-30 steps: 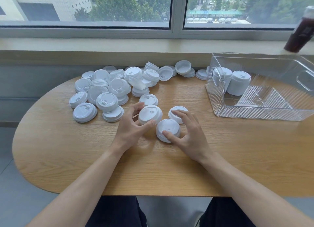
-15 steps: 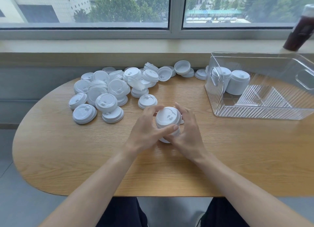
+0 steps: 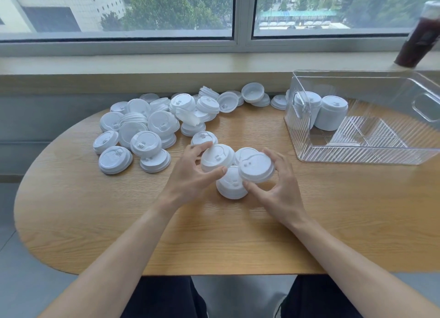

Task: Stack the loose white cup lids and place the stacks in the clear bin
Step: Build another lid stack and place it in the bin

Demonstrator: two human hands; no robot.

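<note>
A short stack of lids is held in the left hand, with the thumb and fingers curled round its sides. One lid is pinched at its rim by the right hand. Under both, another small stack sits on the tabletop, and a further lid can be seen just behind the right hand's lid.

The held lid could be set down crooked on a stack, because it is tilted now. Then it would not click in, and the stack could lean and slide apart. The stack on the tabletop could also be bumped by a wrist and knocked over.

Many loose lids are spread over the far left of the tabletop. Two tall stacks stand in the near-left corner of the clear bin at the right.

The tabletop is pale wood with a rounded end. Behind it runs a window sill, where a dark drink cup is seen. Trees and buildings show outside.
</note>
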